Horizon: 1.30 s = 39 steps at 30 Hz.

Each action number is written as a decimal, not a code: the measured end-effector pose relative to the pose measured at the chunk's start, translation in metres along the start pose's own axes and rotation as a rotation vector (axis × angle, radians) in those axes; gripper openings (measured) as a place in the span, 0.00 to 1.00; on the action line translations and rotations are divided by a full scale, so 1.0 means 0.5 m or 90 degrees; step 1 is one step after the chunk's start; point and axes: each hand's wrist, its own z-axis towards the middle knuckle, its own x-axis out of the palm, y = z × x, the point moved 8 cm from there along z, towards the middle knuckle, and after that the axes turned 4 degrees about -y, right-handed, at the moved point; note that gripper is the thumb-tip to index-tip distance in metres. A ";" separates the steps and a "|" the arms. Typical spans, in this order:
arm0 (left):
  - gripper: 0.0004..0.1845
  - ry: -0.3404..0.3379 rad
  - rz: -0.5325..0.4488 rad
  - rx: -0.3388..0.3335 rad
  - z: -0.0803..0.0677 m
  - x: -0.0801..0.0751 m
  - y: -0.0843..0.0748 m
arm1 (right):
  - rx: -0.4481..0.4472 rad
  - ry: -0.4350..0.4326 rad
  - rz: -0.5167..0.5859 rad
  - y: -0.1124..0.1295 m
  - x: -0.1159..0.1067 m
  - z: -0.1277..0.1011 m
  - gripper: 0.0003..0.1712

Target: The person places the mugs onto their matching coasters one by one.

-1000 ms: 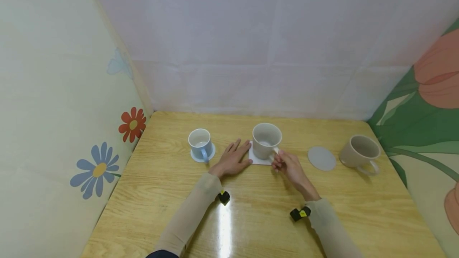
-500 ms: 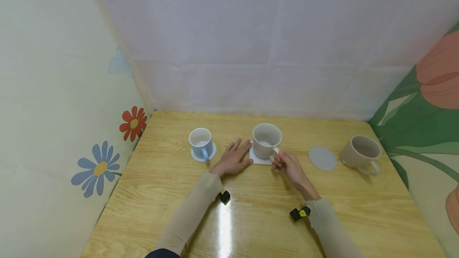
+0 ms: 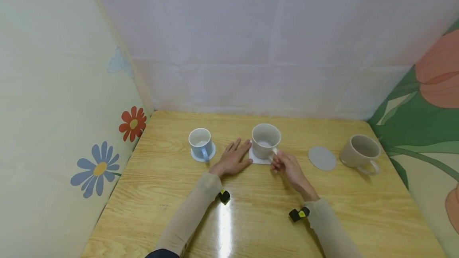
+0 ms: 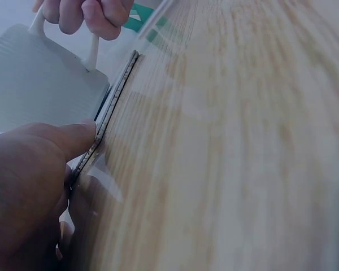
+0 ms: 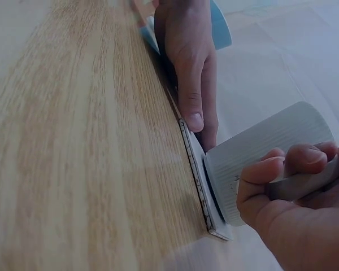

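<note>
A ribbed, pale grey mug [image 3: 264,141] is on a square white coaster [image 3: 259,160] in the middle of the table. My right hand [image 3: 288,169] grips its handle, fingers curled round it, as the right wrist view shows. To the left, my left hand [image 3: 233,160] lies with fingers extended, thumb and fingertips touching the coaster's edge. In the right wrist view a thin dark line runs between the mug's base [image 5: 226,197] and the coaster; I cannot tell whether the mug sits fully flat.
A light blue mug [image 3: 201,143] stands on a round pale blue coaster [image 3: 212,153] at the left. Farther right lie a round grey coaster [image 3: 322,158] and, beside it, a beige mug [image 3: 353,154] directly on the wooden table [image 3: 258,218]. A white cloth [image 3: 229,43] hangs behind the table.
The grey mug and my right hand have shifted very slightly to the left. My left hand stays in place.
</note>
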 end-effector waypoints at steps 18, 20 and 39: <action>0.40 0.000 0.023 0.005 -0.005 -0.002 0.000 | -0.003 -0.006 -0.061 -0.005 0.003 -0.009 0.29; 0.40 0.001 0.020 0.005 -0.005 -0.002 0.000 | -0.001 -0.004 -0.066 -0.004 0.003 -0.011 0.30; 0.37 -0.014 0.028 0.008 -0.005 -0.014 -0.014 | 0.056 -0.015 -0.180 0.008 -0.015 -0.024 0.31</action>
